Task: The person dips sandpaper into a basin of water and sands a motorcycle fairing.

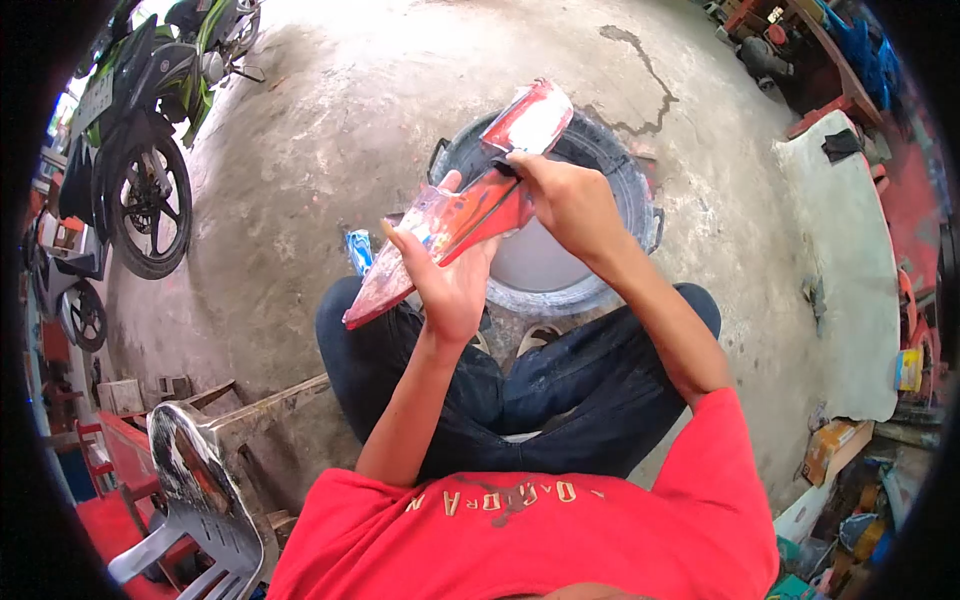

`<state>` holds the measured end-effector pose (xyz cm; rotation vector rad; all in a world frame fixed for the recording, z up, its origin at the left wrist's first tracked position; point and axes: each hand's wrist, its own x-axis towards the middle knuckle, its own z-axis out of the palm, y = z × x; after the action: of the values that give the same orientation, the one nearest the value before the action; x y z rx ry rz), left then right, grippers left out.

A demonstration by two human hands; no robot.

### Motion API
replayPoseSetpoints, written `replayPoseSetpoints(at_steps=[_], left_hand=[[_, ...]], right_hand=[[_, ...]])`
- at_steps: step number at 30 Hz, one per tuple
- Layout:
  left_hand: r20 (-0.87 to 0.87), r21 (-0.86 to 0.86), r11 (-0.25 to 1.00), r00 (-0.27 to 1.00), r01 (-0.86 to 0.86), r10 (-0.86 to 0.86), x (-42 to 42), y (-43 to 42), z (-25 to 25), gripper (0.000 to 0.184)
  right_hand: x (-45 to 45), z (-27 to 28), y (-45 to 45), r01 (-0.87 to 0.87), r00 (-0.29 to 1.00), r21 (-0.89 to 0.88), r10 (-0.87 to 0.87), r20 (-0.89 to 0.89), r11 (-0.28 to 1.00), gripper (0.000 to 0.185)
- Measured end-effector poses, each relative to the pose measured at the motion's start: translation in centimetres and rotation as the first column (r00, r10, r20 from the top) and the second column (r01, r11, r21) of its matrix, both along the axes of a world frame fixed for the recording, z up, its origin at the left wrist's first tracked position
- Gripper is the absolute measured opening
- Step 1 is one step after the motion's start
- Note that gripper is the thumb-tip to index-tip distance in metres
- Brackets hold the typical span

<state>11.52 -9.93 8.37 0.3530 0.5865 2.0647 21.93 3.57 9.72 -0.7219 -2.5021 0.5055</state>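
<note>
While pale patches show, red remains on the tapered red-and-whitish panel (432, 222)

Judging by that mottled face, its surface looks only partly worked, with fuller red left along one edge. The left hand (455, 290) grips it from beneath; the right hand (580, 200) pinches a small black piece (505, 168) at its far end. A curved red-and-white part (538, 118) lies at the far rim of a round dark basin (630, 172). Around it spreads stained grey concrete floor (300, 120); black-and-green motorcycles (150, 205) stand left, a broad pale sheet (845, 290) right.
</note>
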Motion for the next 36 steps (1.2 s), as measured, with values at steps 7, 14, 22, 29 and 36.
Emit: replayPoseSetpoints(at_steps=[7,14,22,29,36], left_hand=[[-0.058,-0.007,1.0,0.998,0.029,-0.03,0.0,0.0,0.1,0.106],[-0.045,-0.004,1.0,0.999,0.017,-0.017,0.0,0.1,-0.5,0.105],[-0.071,0.021,0.999,0.997,0.036,-0.035,-0.2,0.0,-0.5,0.104],[-0.204,-0.002,1.0,0.979,0.0,0.0,-0.3,0.0,-0.3,0.104],[-0.153,0.025,1.0,0.988,0.007,-0.003,0.2,-0.2,-0.9,0.102]], right_hand=[[0.0,-0.2,-0.3,-0.012,0.998,0.079,0.017,-0.065,0.997,0.021],[-0.5,0.2,-2.9,-0.115,0.951,0.214,0.17,-0.259,0.97,0.022],[-0.4,0.4,-3.5,-0.111,0.967,0.183,0.149,-0.206,0.977,0.029],[-0.6,1.4,-5.5,-0.203,0.904,0.31,0.299,-0.304,0.929,0.03],[-0.1,2.7,-7.0,-0.247,0.882,0.3,0.342,-0.325,0.922,0.028]])
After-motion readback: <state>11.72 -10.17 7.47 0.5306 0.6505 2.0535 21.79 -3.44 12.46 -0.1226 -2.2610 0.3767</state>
